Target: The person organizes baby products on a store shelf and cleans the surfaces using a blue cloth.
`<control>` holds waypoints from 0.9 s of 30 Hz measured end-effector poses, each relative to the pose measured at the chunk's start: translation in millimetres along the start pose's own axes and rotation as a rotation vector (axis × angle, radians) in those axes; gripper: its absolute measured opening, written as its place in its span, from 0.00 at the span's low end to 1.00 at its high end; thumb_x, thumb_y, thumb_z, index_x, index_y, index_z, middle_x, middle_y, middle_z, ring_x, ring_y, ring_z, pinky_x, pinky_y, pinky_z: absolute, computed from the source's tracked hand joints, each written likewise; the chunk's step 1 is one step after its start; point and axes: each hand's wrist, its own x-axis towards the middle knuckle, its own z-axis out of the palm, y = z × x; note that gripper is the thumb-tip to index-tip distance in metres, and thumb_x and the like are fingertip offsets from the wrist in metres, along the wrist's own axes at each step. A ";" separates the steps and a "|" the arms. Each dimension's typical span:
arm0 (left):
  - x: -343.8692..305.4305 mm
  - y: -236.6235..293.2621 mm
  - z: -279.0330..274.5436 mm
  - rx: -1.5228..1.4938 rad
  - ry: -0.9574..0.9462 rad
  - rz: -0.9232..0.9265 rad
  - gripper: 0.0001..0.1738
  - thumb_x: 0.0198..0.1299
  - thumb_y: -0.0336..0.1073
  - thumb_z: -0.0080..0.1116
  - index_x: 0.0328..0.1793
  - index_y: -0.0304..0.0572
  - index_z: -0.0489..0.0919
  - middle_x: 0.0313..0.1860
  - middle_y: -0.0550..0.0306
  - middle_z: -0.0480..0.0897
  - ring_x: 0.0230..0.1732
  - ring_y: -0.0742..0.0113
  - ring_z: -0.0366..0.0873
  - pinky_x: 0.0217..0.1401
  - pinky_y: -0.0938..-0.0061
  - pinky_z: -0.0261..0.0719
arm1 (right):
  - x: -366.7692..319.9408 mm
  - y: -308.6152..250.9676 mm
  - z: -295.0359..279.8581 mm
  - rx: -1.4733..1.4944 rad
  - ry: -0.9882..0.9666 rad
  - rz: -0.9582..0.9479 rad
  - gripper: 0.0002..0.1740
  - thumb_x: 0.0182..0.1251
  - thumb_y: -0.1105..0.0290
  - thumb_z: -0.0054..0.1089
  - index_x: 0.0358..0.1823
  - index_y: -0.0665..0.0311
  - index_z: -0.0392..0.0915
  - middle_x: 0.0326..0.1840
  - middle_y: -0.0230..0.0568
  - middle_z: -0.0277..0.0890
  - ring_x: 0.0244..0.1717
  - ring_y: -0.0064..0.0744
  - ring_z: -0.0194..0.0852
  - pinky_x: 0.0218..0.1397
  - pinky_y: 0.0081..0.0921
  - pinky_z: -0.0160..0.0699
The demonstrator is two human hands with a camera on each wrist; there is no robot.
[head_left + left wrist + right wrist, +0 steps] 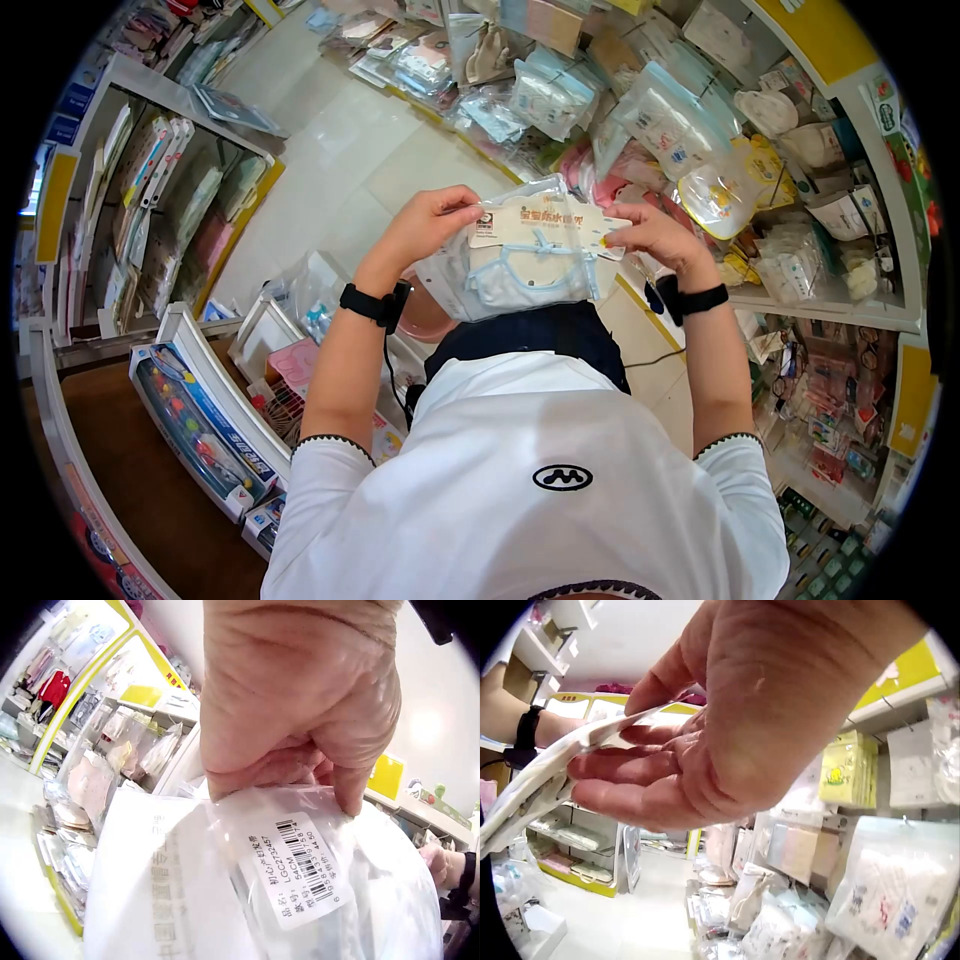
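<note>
In the head view, a clear plastic packet point(530, 285) hangs in front of the dark trousers. Inside it lies a white cloth item with light blue edging and a small bow, under a pale card header point(535, 222) with printed characters. My left hand point(430, 228) pinches the packet's upper left edge. At the opposite side, my right hand point(660, 238) pinches the upper right edge between thumb and fingers. A white barcode label point(300, 870) shows on the plastic below the left hand in the left wrist view. Seen edge-on, the packet point(532, 787) bends slightly.
Racks of hanging bagged goods point(670, 120) line the right side and far end. On the left stands a shelf unit point(150, 190) with upright flat packs. A boxed toy point(200, 425) sits low at left. Pale floor tiles point(330, 130) run between the shelves.
</note>
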 end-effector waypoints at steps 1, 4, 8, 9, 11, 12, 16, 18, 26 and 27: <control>0.9 3.4 -0.7 0.037 -0.007 0.004 0.08 0.59 0.35 0.55 0.38 0.37 0.77 0.31 0.66 0.77 0.35 0.80 0.70 0.40 0.83 0.69 | 0.4 -10.4 -2.0 -0.106 -0.047 0.019 0.15 0.56 0.71 0.59 0.46 0.62 0.76 0.36 0.27 0.77 0.36 0.14 0.72 0.40 0.15 0.71; -0.7 12.5 5.4 -0.060 -0.008 -0.001 0.08 0.59 0.35 0.56 0.36 0.37 0.76 0.30 0.66 0.77 0.34 0.80 0.70 0.39 0.83 0.69 | 14.3 -25.9 12.6 -0.212 -0.153 -0.136 0.14 0.56 0.70 0.58 0.44 0.67 0.77 0.35 0.26 0.77 0.36 0.14 0.70 0.40 0.15 0.69; 5.5 10.4 12.4 -0.015 0.074 0.069 0.08 0.58 0.35 0.57 0.32 0.37 0.75 0.27 0.67 0.75 0.32 0.81 0.69 0.37 0.84 0.69 | 15.3 -48.9 49.4 -0.361 -0.145 -0.127 0.16 0.59 0.66 0.58 0.45 0.67 0.77 0.31 0.25 0.75 0.32 0.13 0.65 0.36 0.15 0.67; 5.5 11.9 13.0 -0.019 0.090 0.058 0.08 0.58 0.35 0.58 0.31 0.37 0.75 0.26 0.67 0.75 0.31 0.81 0.69 0.36 0.84 0.69 | 15.6 -47.0 55.5 -0.359 -0.124 -0.124 0.16 0.60 0.64 0.58 0.44 0.67 0.77 0.27 0.24 0.73 0.29 0.13 0.64 0.32 0.16 0.66; 4.8 10.2 9.8 -0.020 0.119 0.042 0.08 0.57 0.34 0.58 0.30 0.37 0.75 0.25 0.66 0.75 0.30 0.81 0.69 0.35 0.84 0.69 | 18.6 -32.5 57.4 -0.372 -0.061 -0.133 0.15 0.61 0.63 0.56 0.44 0.66 0.78 0.24 0.23 0.69 0.25 0.13 0.61 0.27 0.16 0.63; 4.5 7.6 7.6 -0.016 0.129 0.037 0.08 0.56 0.33 0.59 0.29 0.37 0.75 0.25 0.66 0.76 0.30 0.81 0.70 0.35 0.84 0.69 | 18.7 -27.0 57.3 -0.376 -0.030 -0.136 0.15 0.62 0.63 0.56 0.44 0.65 0.78 0.22 0.22 0.67 0.23 0.13 0.59 0.25 0.17 0.61; 3.7 11.7 12.7 -0.072 0.074 -0.011 0.06 0.55 0.31 0.59 0.30 0.36 0.77 0.26 0.65 0.78 0.31 0.81 0.72 0.35 0.84 0.70 | 6.8 -17.2 53.5 -0.352 0.001 -0.073 0.13 0.62 0.63 0.56 0.43 0.64 0.78 0.20 0.22 0.66 0.21 0.13 0.57 0.23 0.17 0.59; 6.4 7.3 13.4 -0.086 0.041 0.024 0.05 0.56 0.32 0.59 0.32 0.36 0.79 0.27 0.65 0.79 0.31 0.81 0.72 0.35 0.85 0.70 | 3.2 -10.1 46.6 -0.340 0.015 -0.032 0.13 0.62 0.63 0.56 0.42 0.64 0.78 0.22 0.24 0.69 0.23 0.13 0.61 0.25 0.16 0.62; 19.4 19.0 18.5 -0.204 0.001 0.092 0.07 0.58 0.34 0.56 0.33 0.36 0.79 0.28 0.67 0.78 0.32 0.81 0.70 0.37 0.84 0.69 | -3.2 -9.9 36.8 -0.388 -0.083 -0.014 0.19 0.56 0.61 0.60 0.43 0.70 0.76 0.35 0.36 0.78 0.33 0.21 0.71 0.38 0.21 0.70; 24.4 9.7 16.2 -0.112 0.006 0.152 0.07 0.59 0.33 0.55 0.33 0.36 0.78 0.30 0.67 0.77 0.34 0.81 0.70 0.39 0.84 0.68 | -1.1 -5.8 38.2 -0.454 -0.022 -0.021 0.20 0.56 0.61 0.60 0.43 0.70 0.76 0.35 0.36 0.78 0.33 0.21 0.71 0.38 0.21 0.70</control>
